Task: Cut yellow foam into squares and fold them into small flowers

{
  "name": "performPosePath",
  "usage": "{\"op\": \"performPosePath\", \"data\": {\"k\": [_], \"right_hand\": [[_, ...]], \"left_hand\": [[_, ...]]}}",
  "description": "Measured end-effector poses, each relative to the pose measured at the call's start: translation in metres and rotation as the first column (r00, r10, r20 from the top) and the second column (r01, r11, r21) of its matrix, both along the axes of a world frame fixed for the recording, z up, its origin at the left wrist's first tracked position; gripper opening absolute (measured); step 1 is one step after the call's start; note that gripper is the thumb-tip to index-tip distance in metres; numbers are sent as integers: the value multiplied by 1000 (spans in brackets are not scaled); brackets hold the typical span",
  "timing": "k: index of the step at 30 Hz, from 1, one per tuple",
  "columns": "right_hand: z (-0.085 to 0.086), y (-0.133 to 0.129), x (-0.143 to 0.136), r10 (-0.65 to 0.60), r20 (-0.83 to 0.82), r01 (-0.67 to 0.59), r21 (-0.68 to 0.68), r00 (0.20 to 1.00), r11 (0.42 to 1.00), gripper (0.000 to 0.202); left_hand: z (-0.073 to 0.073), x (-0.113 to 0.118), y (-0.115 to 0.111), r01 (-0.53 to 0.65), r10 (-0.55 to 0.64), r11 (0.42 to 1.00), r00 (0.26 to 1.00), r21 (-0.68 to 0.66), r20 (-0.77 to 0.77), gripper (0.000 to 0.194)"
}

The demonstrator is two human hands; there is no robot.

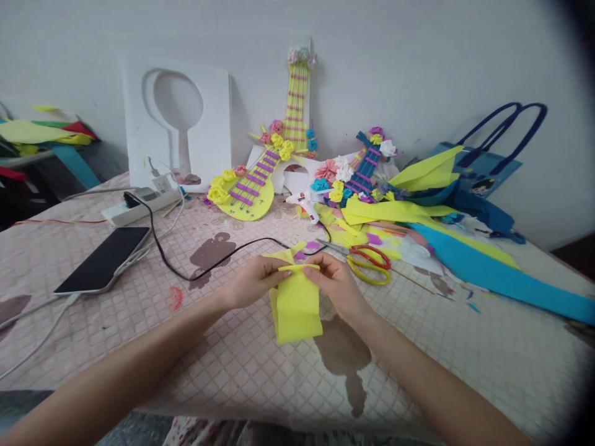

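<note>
A strip of yellow paper (300,306) hangs over the middle of the table, its top edge folded or rolled and its lower part looped. My left hand (257,280) pinches the left end of that top edge between thumb and fingers. At the right end, my right hand (335,284) pinches the same edge. Just beyond my right hand lie scissors (372,265) with red and yellow handles. A white glue gun (307,205) rests farther back, in front of decorated instrument shapes, one yellow (251,192) and one dark blue (365,172), both with paper flowers.
A phone (105,260) with cables and a power strip (139,207) are at the left. A black cord (242,249) crosses the table beyond my hands. Blue paper (488,266), yellow scraps and a blue bag (493,167) lie right. A white cut-out board (214,124) leans on the wall.
</note>
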State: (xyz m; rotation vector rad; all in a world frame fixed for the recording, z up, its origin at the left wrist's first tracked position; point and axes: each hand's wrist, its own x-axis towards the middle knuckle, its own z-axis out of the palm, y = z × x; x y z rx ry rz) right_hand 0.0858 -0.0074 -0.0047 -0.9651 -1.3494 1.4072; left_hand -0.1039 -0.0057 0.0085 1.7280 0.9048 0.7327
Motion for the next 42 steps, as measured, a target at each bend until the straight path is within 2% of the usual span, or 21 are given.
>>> {"op": "performPosePath", "data": {"k": [5,10,15,18,23,28,31,36,38,42], "right_hand": [[-2,2,1,-48,-42,47,-9,998,999,21],[0,2,1,-54,-93,50,-46,994,998,21],[3,0,0,37,-98,-48,-103,994,994,24],[2,0,0,14,-43,-18,-88,999,996,22],[-2,0,0,-17,-26,14,-84,1000,996,19],[-5,0,-2,-37,-11,36,-66,999,997,19],[-6,-1,-1,-48,-6,47,-47,999,998,18],[-7,-1,-1,-64,14,65,-33,998,997,18],[-7,-1,-1,-58,16,59,-35,998,998,18],[-9,-2,-3,-22,39,23,-29,999,999,18]], "left_hand": [[-7,-2,4,35,-19,986,995,-166,100,31],[-8,-4,4,56,-14,961,988,-270,153,33],[-9,-5,5,50,5,942,987,-331,163,34],[-10,-5,5,67,-5,935,984,-349,175,32],[-8,-2,2,65,5,941,979,-331,205,31],[-5,4,-2,-79,145,948,970,-309,197,36],[-5,5,-2,-131,201,931,963,-341,179,37],[-4,5,-2,-112,216,898,954,-425,206,36],[-4,6,-2,-121,208,914,959,-386,191,37],[-7,9,-2,-196,226,957,966,-213,127,34]]}}
